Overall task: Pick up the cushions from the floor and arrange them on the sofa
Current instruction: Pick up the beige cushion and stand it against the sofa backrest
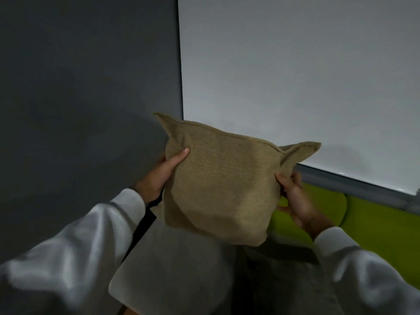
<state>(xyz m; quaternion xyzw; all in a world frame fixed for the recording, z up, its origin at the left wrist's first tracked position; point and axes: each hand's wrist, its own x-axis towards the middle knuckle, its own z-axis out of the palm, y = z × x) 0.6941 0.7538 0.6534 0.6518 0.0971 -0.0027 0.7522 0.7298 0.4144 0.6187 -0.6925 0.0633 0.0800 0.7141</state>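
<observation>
You hold one tan cushion (223,185) up in the air with both hands, in front of the wall corner. Your left hand (159,173) grips its left edge: thumb across the front face, the other fingers hidden behind the fabric. Your right hand (295,198) pinches the right edge just below the upper right corner, fingers curled round the side. The cushion is tilted, its two top corners standing up as points, its lower part sagging. It touches nothing but your hands. Below it lies the pale sofa (172,264), its armrest directly under the cushion. To the right a green cushion (375,226) leans against the back. Both sleeves (75,253) are white. The wall behind is dark grey on the left, white on the right.
</observation>
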